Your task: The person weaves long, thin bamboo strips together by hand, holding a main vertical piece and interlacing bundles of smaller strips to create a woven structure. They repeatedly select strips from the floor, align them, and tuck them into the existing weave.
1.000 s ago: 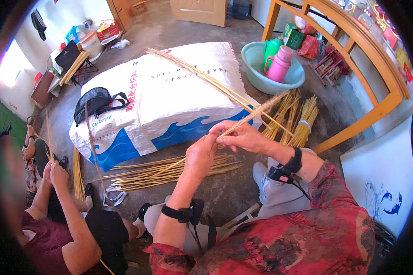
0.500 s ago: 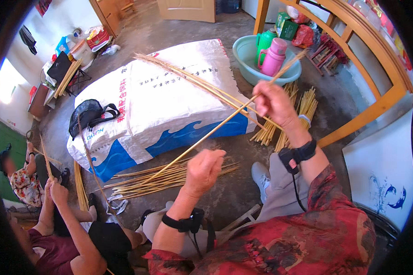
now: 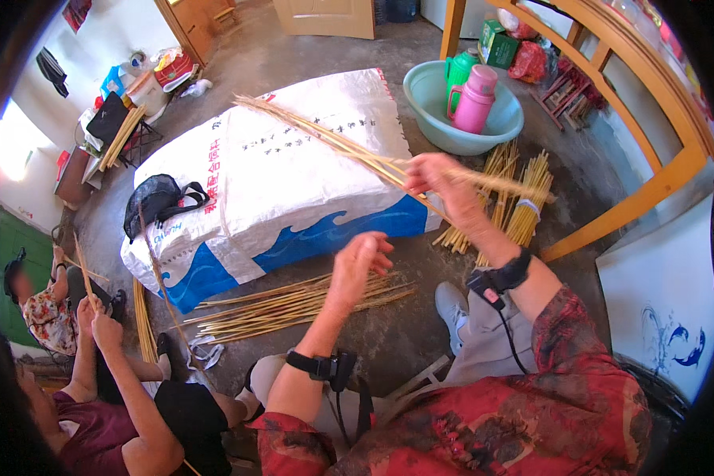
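Observation:
My right hand [image 3: 440, 184] is closed on a dried stalk [image 3: 496, 183], whose feathery head points right toward the bundles. Most of the stalk's lower length is hard to make out beyond my fingers. Several long straw-coloured stalks [image 3: 317, 131] lie across the white woven sacking [image 3: 293, 178] that covers a low table, their near ends close to my right hand. My left hand [image 3: 358, 266] hovers in front of the table edge, fingers apart and holding nothing. Below it, a loose pile of stalks [image 3: 254, 313] rests on the floor.
Bundled stalks [image 3: 531, 202] stand right of the table, beside a pale blue basin [image 3: 452, 131] holding a pink flask [image 3: 474, 99] and a green one. A wooden frame [image 3: 611, 214] rises at right. A black mesh cap [image 3: 155, 205] lies on the sacking. A co-worker's hands [image 3: 95, 321] grip a stalk.
My right hand has moved left, and the stalk in it has swung from a long diagonal so its head points right. My left hand has risen slightly and its fingers have spread.

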The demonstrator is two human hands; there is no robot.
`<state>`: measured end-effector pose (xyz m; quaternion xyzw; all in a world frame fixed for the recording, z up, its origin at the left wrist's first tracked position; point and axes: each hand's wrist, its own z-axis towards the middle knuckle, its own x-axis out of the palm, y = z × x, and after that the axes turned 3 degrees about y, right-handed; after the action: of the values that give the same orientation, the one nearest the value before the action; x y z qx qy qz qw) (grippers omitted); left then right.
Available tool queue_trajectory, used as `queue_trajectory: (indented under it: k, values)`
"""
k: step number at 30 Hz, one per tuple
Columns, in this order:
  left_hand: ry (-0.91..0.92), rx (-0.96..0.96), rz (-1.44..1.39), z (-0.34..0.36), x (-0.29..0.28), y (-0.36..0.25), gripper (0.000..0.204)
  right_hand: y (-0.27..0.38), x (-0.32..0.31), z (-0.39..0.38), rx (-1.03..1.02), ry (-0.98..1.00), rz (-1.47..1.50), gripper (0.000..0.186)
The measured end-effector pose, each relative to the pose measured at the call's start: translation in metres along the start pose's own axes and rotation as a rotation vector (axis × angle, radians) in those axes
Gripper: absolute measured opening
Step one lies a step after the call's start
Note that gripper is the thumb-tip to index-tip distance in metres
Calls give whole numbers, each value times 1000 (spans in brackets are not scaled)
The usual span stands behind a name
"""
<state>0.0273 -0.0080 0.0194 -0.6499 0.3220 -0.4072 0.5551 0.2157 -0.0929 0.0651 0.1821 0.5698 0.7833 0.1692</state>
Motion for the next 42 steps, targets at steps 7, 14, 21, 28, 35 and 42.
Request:
queue_trajectory:
  k: [7,14,21,28,35,42]
  values:
    - [-27,-45,-416,2,-22,-9,39,-32,48,-6,-434,412,-784,25]
    - [-204,-111,-411,-4,-36,-6,28,-43,68,-11,-465,553,-800,29]
    - [-268,-229,-586,-7,-40,-6,26,-47,80,-18,-553,547,-913,30]
    - [-205,-188,-588,-11,-52,6,15,-44,78,-29,-494,482,-616,31]
    - [-273,-188,-496,-15,-51,10,13,-38,66,-39,613,515,21,19]
    - [-298,-214,-437,-17,-52,9,13,-39,75,-42,818,497,238,20]
